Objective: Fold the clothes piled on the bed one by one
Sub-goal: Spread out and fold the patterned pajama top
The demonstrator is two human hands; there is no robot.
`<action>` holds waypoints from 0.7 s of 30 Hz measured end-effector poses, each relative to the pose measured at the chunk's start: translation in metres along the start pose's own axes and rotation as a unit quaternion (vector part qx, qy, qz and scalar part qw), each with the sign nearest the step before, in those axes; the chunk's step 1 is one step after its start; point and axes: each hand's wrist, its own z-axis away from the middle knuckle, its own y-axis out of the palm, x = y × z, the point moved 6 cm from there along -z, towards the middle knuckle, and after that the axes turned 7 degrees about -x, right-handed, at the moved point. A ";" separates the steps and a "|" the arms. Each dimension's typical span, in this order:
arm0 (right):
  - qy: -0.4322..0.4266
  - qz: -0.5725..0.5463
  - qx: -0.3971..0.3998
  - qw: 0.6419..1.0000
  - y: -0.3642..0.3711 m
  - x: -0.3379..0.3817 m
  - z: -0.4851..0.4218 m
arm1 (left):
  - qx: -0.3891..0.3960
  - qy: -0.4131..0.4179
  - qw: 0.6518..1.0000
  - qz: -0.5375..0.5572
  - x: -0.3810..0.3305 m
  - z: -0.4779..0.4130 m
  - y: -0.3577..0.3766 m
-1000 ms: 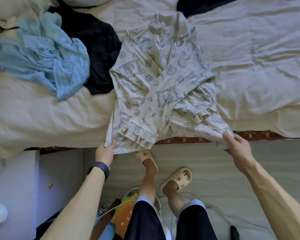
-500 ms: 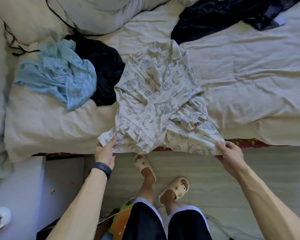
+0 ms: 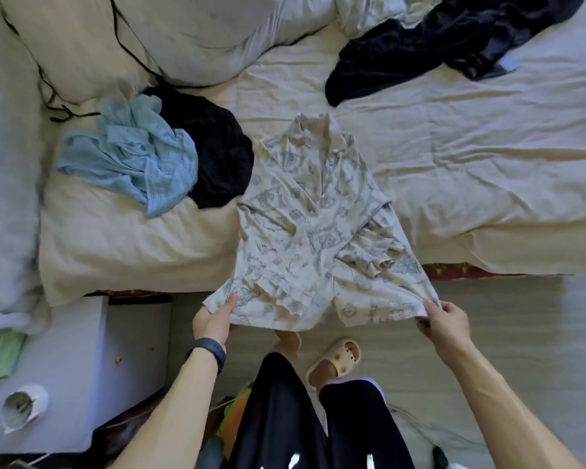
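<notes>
1. while the cream printed garment (image 3: 312,225) is lying spread across the near edge of the bed (image 3: 487,164), its lower hem is hanging past that edge toward the floor.
2. the left hand (image 3: 214,319) is pinching the hem's left corner, with the thumb lying on top of the cloth and the fingers curling underneath.
3. the right hand (image 3: 445,324) is gripping the hem's right corner between curled fingers and thumb.
4. a light blue garment (image 3: 132,154) is sitting crumpled to the left on the bed, partly overlapping a black garment (image 3: 217,154) that is lying just beside the printed one.
5. a dark navy garment (image 3: 437,45) is sprawling across the far right of the bed, well apart from both hands.
6. a dark wristband (image 3: 210,348) is wrapping the left wrist, and a cream slipper (image 3: 335,358) is showing on the floor below the hem.
</notes>
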 end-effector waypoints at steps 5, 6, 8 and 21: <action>-0.001 -0.040 0.042 0.998 0.016 0.036 0.009 | 0.026 -0.006 1.000 0.013 -0.032 0.007 0.015; -0.006 -0.053 0.050 0.997 0.023 0.051 0.009 | 0.029 -0.009 0.999 0.023 -0.044 0.004 0.021; -0.023 -0.070 0.057 0.996 0.037 0.082 0.008 | 0.070 -0.011 0.996 0.048 -0.075 -0.002 0.037; -0.057 -0.081 0.008 0.995 0.205 0.271 -0.123 | 0.106 -0.002 0.990 0.093 -0.279 -0.145 0.193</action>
